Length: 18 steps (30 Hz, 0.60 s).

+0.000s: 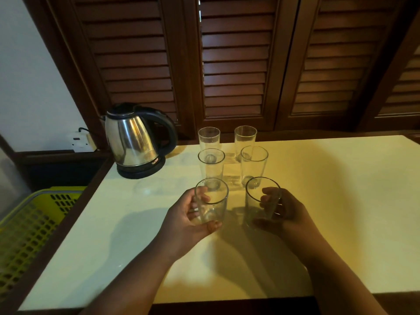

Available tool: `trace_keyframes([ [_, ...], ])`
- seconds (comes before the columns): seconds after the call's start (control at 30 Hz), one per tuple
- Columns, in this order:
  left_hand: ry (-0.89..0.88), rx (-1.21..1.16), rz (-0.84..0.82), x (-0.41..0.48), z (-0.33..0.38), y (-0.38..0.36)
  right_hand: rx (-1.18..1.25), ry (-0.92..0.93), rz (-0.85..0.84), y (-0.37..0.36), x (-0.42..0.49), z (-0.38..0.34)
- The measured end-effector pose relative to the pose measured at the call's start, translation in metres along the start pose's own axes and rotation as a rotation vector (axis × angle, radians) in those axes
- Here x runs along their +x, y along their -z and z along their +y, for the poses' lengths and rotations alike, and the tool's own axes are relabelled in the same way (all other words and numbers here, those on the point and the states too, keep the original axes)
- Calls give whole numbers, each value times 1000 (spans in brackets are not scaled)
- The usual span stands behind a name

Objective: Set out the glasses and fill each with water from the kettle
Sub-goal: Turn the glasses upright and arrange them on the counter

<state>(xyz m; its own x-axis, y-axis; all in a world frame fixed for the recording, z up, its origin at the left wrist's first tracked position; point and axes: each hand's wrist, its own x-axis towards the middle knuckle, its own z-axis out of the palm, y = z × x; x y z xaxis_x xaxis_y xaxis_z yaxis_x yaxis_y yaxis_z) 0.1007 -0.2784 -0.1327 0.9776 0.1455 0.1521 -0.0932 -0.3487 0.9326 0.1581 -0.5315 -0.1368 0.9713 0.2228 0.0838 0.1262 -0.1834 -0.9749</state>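
clear glass stands in two columns of three at the centre of the frame, on the pale table (341, 201); the left hand (191, 219) curls round the near-left glass (212, 202), thumb low on its side; the right hand (288, 214) wraps the near-right glass (261, 201), fingers showing through it; both are upright; behind stand the middle-left glass (210, 169), middle-right glass (253, 167), far-left glass (209, 138) and far-right glass (245, 137); the steel kettle (131, 142) sits on its base left of them; a yellow basket (27, 235) lies lower left; dark shutters (236, 64) fill the top.
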Motion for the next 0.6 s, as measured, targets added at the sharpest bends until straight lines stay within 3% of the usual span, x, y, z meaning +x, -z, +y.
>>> trace_keyframes([
  [0.6,-31,-112,60,-2,37,18,81,98,79,8,-7,-58],
])
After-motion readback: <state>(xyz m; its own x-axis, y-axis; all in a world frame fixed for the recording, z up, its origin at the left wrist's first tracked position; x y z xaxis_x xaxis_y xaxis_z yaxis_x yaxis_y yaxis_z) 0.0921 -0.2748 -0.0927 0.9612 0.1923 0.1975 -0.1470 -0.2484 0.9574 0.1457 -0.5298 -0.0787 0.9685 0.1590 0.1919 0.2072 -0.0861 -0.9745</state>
